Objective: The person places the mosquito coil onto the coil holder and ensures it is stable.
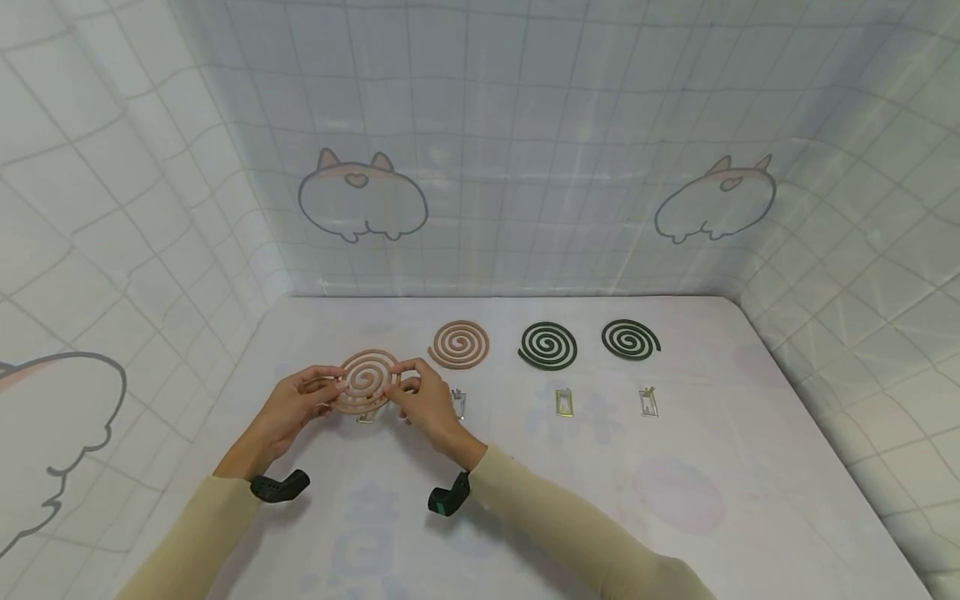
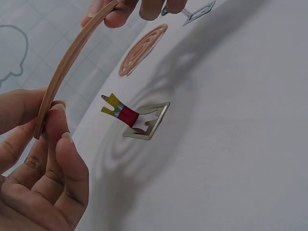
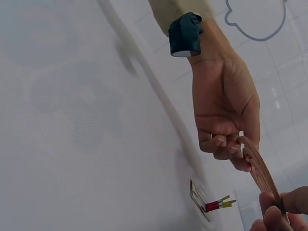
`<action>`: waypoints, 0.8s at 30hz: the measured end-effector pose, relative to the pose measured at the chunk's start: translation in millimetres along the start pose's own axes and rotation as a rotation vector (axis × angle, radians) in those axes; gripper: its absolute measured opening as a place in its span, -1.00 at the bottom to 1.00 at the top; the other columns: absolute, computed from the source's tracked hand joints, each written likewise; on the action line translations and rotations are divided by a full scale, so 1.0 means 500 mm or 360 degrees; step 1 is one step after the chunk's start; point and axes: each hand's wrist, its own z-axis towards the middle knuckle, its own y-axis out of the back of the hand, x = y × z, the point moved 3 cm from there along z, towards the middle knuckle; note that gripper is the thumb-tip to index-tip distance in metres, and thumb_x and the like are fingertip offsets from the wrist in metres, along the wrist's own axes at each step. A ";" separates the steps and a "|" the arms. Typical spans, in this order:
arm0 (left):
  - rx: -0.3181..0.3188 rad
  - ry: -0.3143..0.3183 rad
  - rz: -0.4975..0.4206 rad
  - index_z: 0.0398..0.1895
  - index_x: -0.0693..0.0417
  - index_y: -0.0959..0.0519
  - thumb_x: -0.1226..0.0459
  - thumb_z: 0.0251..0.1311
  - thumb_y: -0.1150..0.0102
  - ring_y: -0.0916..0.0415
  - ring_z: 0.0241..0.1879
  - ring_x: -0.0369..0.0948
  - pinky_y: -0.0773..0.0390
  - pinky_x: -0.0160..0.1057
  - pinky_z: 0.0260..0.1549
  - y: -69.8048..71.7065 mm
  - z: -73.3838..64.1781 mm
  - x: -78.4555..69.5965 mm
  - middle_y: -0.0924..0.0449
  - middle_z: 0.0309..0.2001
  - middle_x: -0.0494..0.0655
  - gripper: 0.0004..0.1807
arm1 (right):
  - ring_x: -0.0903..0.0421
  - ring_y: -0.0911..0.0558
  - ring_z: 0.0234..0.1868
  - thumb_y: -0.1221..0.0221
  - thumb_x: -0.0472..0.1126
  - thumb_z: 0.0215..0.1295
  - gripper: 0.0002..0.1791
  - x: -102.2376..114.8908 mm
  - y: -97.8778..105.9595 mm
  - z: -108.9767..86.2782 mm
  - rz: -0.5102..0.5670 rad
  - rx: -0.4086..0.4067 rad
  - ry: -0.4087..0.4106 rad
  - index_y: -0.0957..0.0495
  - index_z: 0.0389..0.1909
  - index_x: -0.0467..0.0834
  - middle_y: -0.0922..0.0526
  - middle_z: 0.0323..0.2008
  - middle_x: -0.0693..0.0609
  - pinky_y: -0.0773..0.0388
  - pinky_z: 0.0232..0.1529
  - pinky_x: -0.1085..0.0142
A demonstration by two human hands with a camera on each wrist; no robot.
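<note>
A pinkish-brown mosquito coil (image 1: 365, 381) is held up off the table by both hands. My left hand (image 1: 288, 408) pinches its left edge between thumb and fingers. On the opposite edge my right hand (image 1: 429, 407) pinches it the same way. Seen edge-on in the left wrist view, the coil (image 2: 65, 67) bows slightly. Below it a small metal coil stand (image 2: 129, 117) sits on the table, its forked prong bent upward with red and yellow on it. The right wrist view shows both hands' fingertips on the coil (image 3: 262, 172), with the stand (image 3: 211, 207) beneath.
Behind the hands lie another brown coil (image 1: 459, 344) and two dark green coils, one in the middle (image 1: 548, 346) and one at right (image 1: 630, 340). More metal stands lie in front: one by the right hand (image 1: 459, 404), a gold one (image 1: 564, 402), a silver one (image 1: 648, 402).
</note>
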 end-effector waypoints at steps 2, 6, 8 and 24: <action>0.0003 0.0002 0.0012 0.23 0.11 -0.53 0.14 0.39 -0.32 -0.56 -0.23 -0.26 -0.65 -0.24 -0.22 -0.001 -0.001 0.001 -0.64 -0.15 -0.23 -0.56 | -0.40 -0.61 -0.42 -0.33 -0.20 0.41 -0.71 -0.001 0.000 -0.002 0.0004 -0.0002 -0.0002 -0.58 0.10 -0.03 -0.76 -0.36 -0.08 -0.51 -0.60 0.29; 0.0008 0.0002 0.0015 0.26 0.16 -0.50 0.14 0.40 -0.32 -0.56 -0.23 -0.26 -0.64 -0.25 -0.22 -0.002 -0.003 0.003 -0.65 -0.14 -0.23 -0.53 | -0.18 -0.58 -0.56 -0.32 -0.23 0.41 -0.71 -0.004 -0.001 -0.004 0.0027 -0.0003 0.0004 -0.57 0.10 -0.06 -0.75 -0.32 -0.20 -0.48 -0.62 0.35; 0.0008 0.0007 0.0014 0.27 0.18 -0.49 0.14 0.40 -0.32 -0.56 -0.23 -0.26 -0.64 -0.25 -0.23 -0.004 -0.004 0.004 -0.65 -0.14 -0.23 -0.51 | -0.02 -0.54 -0.62 -0.33 -0.24 0.41 -0.71 -0.006 -0.001 -0.004 0.0047 -0.0005 0.0005 -0.57 0.09 -0.08 -0.74 -0.32 -0.23 -0.45 -0.63 0.37; 0.0022 0.0042 0.0020 0.27 0.24 -0.48 0.16 0.39 -0.33 -0.58 -0.23 -0.28 -0.64 -0.28 -0.23 -0.007 -0.014 0.021 -0.67 -0.13 -0.23 -0.49 | 0.16 -0.48 -0.64 -0.32 -0.25 0.41 -0.70 -0.033 -0.002 -0.022 0.0065 0.0050 -0.0008 -0.55 0.11 -0.11 -0.75 -0.35 -0.15 -0.41 -0.62 0.39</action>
